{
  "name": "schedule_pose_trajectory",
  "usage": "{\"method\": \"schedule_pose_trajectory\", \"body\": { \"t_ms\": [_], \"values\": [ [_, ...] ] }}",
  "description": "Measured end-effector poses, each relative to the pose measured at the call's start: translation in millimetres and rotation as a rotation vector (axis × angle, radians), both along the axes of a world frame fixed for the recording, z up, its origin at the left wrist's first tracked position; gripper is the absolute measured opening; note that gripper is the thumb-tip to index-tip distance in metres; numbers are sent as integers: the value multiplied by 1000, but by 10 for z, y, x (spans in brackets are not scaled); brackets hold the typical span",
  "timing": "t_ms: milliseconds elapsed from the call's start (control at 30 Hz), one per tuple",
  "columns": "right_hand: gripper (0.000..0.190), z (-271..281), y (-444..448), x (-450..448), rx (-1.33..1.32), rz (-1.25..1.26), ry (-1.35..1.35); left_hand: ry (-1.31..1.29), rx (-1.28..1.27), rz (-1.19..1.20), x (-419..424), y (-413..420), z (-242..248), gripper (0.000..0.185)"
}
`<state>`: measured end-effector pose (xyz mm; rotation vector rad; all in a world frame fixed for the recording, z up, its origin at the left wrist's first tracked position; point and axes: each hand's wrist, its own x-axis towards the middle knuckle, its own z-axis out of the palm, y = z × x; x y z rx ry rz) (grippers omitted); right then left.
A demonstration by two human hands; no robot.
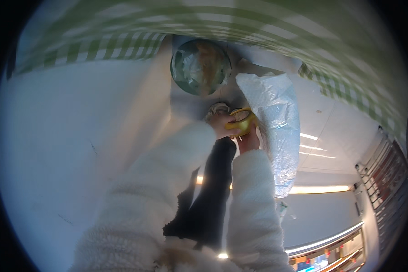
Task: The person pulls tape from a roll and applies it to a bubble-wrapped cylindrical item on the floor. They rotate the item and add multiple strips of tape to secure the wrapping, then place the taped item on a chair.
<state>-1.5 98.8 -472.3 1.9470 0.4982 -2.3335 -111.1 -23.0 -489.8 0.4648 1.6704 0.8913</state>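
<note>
A yellow roll of adhesive tape (242, 126) is held between my two hands, its round opening facing up. My left hand (221, 125) grips its left side, the fingers lying across the front. My right hand (249, 140) supports it from below and the right. Just beyond my left hand, a pale, partly hidden object (219, 108) shows on the floor. Close beside my right hand stretches a long piece of clear bubble wrap (281, 129).
A round greenish bin (176, 80) with crumpled film and brownish material inside stands beyond my hands. Green-and-white checked cloth (224, 17) hangs across the top. A white wall (54, 136) rises on the left. A metal rack (377, 183) stands far right.
</note>
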Motion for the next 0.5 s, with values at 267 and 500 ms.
{"method": "schedule_pose_trajectory", "body": {
  "t_ms": [267, 500],
  "values": [
    [79, 1412, 294, -116, 1479, 1185, -236, -139, -67, 226, 137, 23, 73, 32],
    [116, 849, 557, -490, 1783, 1473, -511, 302, -89, 327, 264, 28, -21, 42]
  ]
}}
